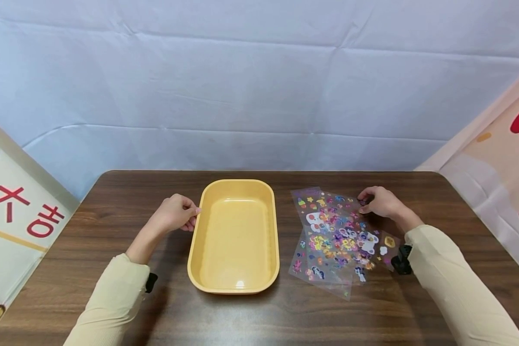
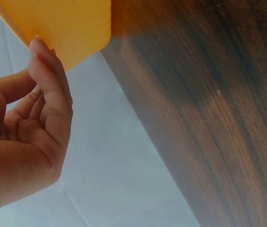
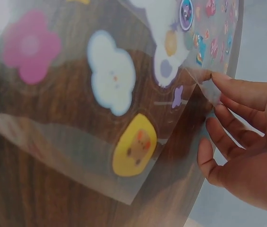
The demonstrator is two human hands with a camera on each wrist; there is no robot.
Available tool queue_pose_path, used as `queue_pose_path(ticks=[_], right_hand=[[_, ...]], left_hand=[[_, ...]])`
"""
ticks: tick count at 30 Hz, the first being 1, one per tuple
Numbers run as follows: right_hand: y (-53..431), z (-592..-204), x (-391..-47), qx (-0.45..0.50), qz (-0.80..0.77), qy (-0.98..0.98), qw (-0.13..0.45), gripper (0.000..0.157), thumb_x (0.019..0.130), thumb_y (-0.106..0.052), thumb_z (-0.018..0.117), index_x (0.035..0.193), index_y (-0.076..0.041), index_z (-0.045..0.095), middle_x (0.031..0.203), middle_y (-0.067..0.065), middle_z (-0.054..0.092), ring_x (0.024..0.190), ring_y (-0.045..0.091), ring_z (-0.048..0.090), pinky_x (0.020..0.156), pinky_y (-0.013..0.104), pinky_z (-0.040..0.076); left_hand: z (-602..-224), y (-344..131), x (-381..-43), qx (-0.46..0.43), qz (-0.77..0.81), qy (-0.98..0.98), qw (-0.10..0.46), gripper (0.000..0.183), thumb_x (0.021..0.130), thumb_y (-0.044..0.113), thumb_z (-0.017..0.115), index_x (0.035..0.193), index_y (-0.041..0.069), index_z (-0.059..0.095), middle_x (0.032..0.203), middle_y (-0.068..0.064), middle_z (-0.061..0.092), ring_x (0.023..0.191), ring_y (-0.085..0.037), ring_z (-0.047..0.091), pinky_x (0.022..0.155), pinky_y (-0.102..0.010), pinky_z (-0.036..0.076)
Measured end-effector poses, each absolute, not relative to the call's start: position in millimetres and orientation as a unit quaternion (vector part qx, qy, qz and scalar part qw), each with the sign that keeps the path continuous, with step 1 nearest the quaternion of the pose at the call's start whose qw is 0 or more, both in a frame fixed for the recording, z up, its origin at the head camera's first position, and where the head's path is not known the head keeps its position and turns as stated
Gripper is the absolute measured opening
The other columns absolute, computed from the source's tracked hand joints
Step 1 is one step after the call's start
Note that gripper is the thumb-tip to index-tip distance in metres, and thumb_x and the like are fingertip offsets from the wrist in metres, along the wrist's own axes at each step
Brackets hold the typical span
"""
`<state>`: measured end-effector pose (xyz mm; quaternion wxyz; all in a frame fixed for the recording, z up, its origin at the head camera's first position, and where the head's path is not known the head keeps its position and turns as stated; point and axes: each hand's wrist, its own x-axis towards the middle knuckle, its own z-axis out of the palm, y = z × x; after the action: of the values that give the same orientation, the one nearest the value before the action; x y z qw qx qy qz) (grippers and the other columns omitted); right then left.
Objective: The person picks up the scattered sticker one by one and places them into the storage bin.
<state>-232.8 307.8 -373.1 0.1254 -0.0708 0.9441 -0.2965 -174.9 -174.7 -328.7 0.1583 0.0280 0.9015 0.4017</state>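
The person wears long sleeves in a pale cream-yellow colour, and both the left sleeve [image 1: 108, 300] and the right sleeve [image 1: 464, 293] show a finely lined cloth that becomes wider and loosely wrinkled toward the cuff [image 1: 131, 271]. At each wrist there is a small black device: the left device [image 1: 152, 282] is mostly hidden behind the cloth, while the right device [image 1: 401, 260] has a blocky, angular shape. Beyond the sleeves, the fingers [image 2: 54, 90] are bare.

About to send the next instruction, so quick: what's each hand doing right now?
Left hand: closed, pinching the yellow tray at its left rim.
Right hand: closed, pinching the edge of a clear sticker sheet.
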Motion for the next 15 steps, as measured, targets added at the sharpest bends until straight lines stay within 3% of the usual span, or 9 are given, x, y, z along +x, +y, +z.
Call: queue_pose_path(ticks=[5,15], right_hand=[[308.2,-372.5,-232.4,-0.070,-0.303,0.942,0.128,0.029,0.082,0.002,0.063,0.106,0.014,0.052,0.088,0.017,0.052,0.075,0.025,0.048,0.067,0.035,0.043],[307.6,-370.5,-231.6,-0.072,-0.313,0.938,0.131,0.028,0.080,0.002,0.065,0.101,0.015,0.051,0.083,0.015,0.050,0.072,0.024,0.046,0.063,0.033,0.043]], left_hand=[[-329.0,-175.4,-175.3,0.029,0.400,0.902,0.159,0.024,0.095,0.010,0.049,0.091,-0.008,0.064,0.065,-0.009,0.061,0.058,-0.014,0.060,0.062,-0.034,0.055],[-328.9,-175.7,-175.8,0.027,0.402,0.901,0.160,0.024,0.095,0.010,0.049,0.091,-0.008,0.064,0.066,-0.009,0.060,0.058,-0.014,0.060,0.059,-0.031,0.055]])
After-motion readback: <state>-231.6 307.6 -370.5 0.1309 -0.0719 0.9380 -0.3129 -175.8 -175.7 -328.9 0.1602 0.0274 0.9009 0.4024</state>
